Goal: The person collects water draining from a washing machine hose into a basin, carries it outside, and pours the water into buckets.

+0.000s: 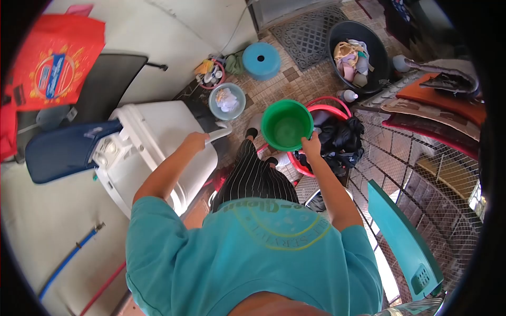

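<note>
My right hand (311, 142) grips the near right rim of a round green basin (287, 125), its inside facing up at me. My left hand (195, 141), reaching over the white washing machine (158, 124), is closed around a white drain hose (220, 131) with a bent end. The hose end points toward the basin but stays apart from it. Partly under the basin, a red tub (329, 109) holds dark wet-looking clothes (337, 139). Left of the basin, a pale bowl (213, 105) contains white cloth (226, 100).
A blue stool (262, 61) stands ahead on the tiled floor (291, 73). Farther right is a large black tub (380, 63) of clothes. To my right runs a wire mesh fence (400, 142) with mats draped over it. A blue hose (71, 258) hangs at the left wall.
</note>
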### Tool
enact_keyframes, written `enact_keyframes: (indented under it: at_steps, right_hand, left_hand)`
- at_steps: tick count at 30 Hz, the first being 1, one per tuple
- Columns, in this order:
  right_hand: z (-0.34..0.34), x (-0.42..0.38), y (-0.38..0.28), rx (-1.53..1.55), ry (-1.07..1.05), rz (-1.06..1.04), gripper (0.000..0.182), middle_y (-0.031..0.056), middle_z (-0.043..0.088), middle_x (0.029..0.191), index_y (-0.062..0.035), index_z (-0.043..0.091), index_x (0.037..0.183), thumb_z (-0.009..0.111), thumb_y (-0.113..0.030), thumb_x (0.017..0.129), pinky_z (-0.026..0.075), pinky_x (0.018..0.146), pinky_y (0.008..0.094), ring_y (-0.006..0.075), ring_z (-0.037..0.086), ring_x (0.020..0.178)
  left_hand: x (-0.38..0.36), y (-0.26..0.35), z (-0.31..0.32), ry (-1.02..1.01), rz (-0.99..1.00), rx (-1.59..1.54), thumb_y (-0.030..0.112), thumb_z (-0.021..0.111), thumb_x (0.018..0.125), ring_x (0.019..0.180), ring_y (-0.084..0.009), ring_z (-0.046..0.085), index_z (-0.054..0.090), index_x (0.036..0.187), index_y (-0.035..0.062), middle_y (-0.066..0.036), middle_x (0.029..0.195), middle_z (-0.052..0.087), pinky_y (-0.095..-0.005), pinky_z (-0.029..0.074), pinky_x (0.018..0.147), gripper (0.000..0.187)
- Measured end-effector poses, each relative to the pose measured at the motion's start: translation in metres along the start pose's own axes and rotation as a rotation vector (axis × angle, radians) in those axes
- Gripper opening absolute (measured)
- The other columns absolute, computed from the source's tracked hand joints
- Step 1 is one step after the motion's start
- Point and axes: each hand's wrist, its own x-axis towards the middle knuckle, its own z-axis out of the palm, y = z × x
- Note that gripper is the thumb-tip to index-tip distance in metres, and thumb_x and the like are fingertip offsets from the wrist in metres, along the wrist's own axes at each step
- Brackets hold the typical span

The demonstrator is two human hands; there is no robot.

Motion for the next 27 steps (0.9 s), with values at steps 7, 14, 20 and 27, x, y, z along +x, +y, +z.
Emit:
enact_keyframes:
  at_steps: [7,14,20,27]
  right_hand:
    - [0.066,0.119,0.040,-0.159,0.157,-0.104,0.041,0.0233,0.063,0.094,-0.0029,0.049,0.115,0.058,-0.015,0.077,0.056,0.061,0.0432,0.0368,0.066,0.080]
    - [0.105,0.306,0.050,-0.156,0.441,-0.196,0.045,0.0278,0.063,0.084,-0.0034,0.046,0.119,0.057,-0.018,0.078,0.049,0.070,0.0528,0.0459,0.062,0.076]
    - [0.117,0.387,0.081,-0.185,0.551,-0.243,0.048,0.0248,0.063,0.094,-0.0045,0.047,0.124,0.059,-0.012,0.078,0.049,0.076,0.0492,0.0428,0.062,0.086]
    - [0.115,0.399,0.101,-0.073,0.655,-0.423,0.051,0.0206,0.056,0.118,-0.0104,0.047,0.130,0.057,-0.006,0.080,0.048,0.083,0.0457,0.0386,0.057,0.101]
  left_hand:
    - [0.162,0.078,-0.100,-0.412,-0.082,-0.505,0.016,0.064,0.073,0.047,-0.0212,0.059,0.066,0.104,0.0084,-0.011,0.072,0.062,-0.0335,0.051,0.048,0.031]
    - [0.370,0.143,-0.103,-0.632,0.000,-0.938,0.018,0.066,0.079,0.064,-0.0155,0.063,0.057,0.118,0.0057,-0.008,0.087,0.061,-0.0292,0.053,0.058,0.042]
    - [0.520,0.168,0.008,-0.392,0.389,-0.883,0.015,0.071,0.076,0.080,-0.0182,0.063,0.051,0.127,0.0105,-0.011,0.096,0.061,-0.0302,0.052,0.067,0.055]
    - [0.579,0.227,0.081,0.209,0.437,-0.788,0.023,0.072,0.078,0.114,-0.0381,0.046,0.044,0.132,0.0162,-0.023,0.123,0.046,-0.0443,0.039,0.097,0.061]
